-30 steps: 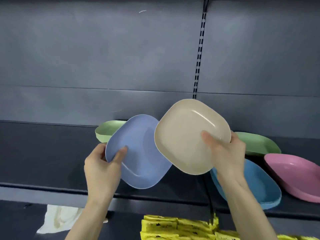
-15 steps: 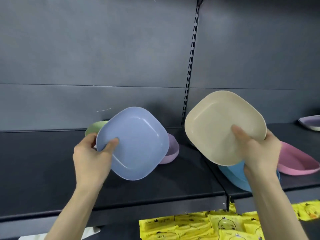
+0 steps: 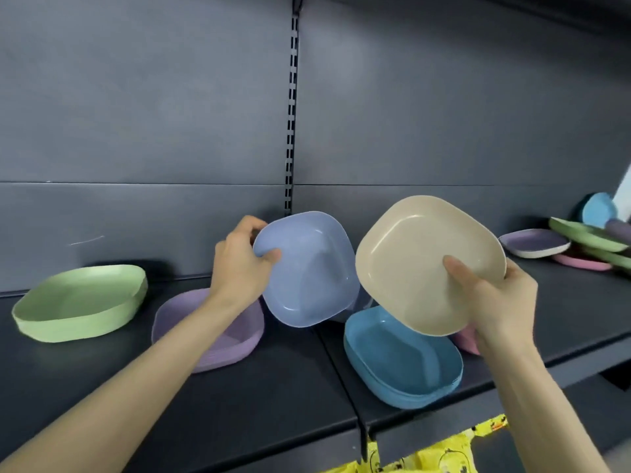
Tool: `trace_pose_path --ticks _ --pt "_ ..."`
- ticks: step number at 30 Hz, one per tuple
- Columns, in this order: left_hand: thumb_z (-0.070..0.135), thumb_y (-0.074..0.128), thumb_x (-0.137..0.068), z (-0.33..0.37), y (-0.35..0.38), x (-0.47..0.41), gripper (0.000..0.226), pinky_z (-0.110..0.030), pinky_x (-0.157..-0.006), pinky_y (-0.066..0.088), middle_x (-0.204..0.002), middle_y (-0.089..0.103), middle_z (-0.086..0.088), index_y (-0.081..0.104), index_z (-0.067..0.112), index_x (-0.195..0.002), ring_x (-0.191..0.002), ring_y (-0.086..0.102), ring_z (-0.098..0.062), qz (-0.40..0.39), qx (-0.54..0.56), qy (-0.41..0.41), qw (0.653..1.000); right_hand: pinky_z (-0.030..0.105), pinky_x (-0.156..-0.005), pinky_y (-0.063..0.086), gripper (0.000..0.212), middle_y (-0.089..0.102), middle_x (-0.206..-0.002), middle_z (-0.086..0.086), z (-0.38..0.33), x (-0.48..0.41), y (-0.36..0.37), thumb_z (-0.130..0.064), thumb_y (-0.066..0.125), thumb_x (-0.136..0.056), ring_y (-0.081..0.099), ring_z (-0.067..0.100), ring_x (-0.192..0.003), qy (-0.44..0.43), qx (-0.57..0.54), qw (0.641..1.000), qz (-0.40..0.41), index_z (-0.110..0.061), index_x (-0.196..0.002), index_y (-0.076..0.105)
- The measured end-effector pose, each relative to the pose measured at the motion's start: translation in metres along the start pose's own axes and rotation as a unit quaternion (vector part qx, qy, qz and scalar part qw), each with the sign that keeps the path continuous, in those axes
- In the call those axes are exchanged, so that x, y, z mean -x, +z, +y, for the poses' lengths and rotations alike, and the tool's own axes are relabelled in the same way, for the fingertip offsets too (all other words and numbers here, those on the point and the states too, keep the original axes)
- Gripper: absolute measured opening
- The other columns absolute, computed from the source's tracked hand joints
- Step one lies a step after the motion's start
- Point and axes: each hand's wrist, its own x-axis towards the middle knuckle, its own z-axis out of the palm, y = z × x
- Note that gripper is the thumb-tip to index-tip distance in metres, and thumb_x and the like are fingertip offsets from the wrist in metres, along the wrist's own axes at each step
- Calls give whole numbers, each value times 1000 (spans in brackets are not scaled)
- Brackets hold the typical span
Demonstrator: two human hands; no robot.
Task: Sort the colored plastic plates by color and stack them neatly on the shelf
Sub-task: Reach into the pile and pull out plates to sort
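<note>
- The fingers (image 3: 253,224) of the left hand (image 3: 239,268) curl over the top corner of a lavender-blue plate (image 3: 307,271), with the thumb pressed on its inner face. The plate is tilted on edge above the shelf (image 3: 273,404), its hollow toward the camera.
- The right hand (image 3: 502,302) pinches a beige plate (image 3: 423,261) at its lower right rim, thumb inside and the other fingers hidden behind. This plate is also held tilted in the air.
- The purple stack (image 3: 239,339) lies just below the left wrist, partly under the forearm, so the left hand is nearer it. Whether the lavender-blue plate matches it closely enough is hard to judge.
- The blue stack (image 3: 403,367) sits directly beneath the beige plate, between the two hands.
- No beige stack shows, so that plate probably needs a bare spot.
- A pink plate (image 3: 468,339) peeks from behind the right hand, a green stack (image 3: 78,302) sits well to the left, and a mixed pile (image 3: 587,235) lies far right.
- The two held plates are very near each other at the rims and could knock together.
</note>
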Motion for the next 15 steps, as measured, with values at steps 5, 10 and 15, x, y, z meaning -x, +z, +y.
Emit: trace_pose_path --ticks 5,10,15 --pt "8 69 -78 0 50 -36 23 -26 -58 40 -87 63 0 52 16 -93 -86 56 -26 -31 -43 -10 999 27 -61 45 14 65 -78 -4 19 -56 0 -14 74 -76 60 15 -70 4 15 998 -58 -17 -83 62" --pt "7 76 -72 -5 81 -63 23 -22 -61 44 -84 66 -6 60 9 -89 -77 59 -21 -107 -63 -34 992 28 -61 46 21 67 -84 1 36 -103 2 -16 74 -75 62 21 -76 23 32 993 -112 -11 -93 64" --pt "6 80 -68 -15 92 -82 24 -27 -65 46 -84 65 -8 60 14 -81 -72 57 -18 -204 -84 -71 973 33 -64 51 20 68 -87 2 48 -127 11 -15 74 -75 64 24 -79 38 35 986 -161 -13 -93 65"
